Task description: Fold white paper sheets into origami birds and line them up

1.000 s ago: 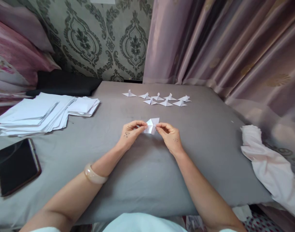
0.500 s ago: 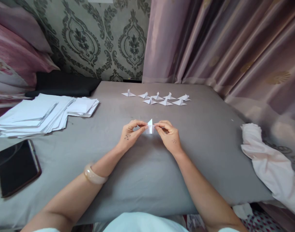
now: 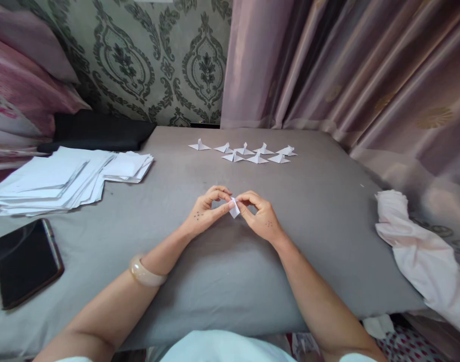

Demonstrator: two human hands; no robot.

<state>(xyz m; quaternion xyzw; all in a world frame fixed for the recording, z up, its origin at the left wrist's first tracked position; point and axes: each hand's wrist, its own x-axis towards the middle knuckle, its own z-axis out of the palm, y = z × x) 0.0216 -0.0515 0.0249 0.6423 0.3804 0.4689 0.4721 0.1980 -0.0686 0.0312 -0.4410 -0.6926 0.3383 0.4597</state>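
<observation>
- The left hand (image 3: pixel 207 210) has its grip pinched on the left side of a small white paper (image 3: pixel 234 209).
- The right hand (image 3: pixel 263 217) has its grip pinched on the right side of the same paper.
- The paper is between the two hands, over the middle of the desk (image 3: pixel 230 286). I can't tell if it touches the desk.
- Eight folded shapes (image 3: pixel 257 158) sit near the far side, five in back and three in front. They look done to me.
- The paper has folds, but it doesn't look like those eight, so I think it is only part done. The fingers hide some of it.
- On the left is a big pile (image 3: pixel 37 183) of white sheets. The sheets on top look flat, not made into shapes yet.
</observation>
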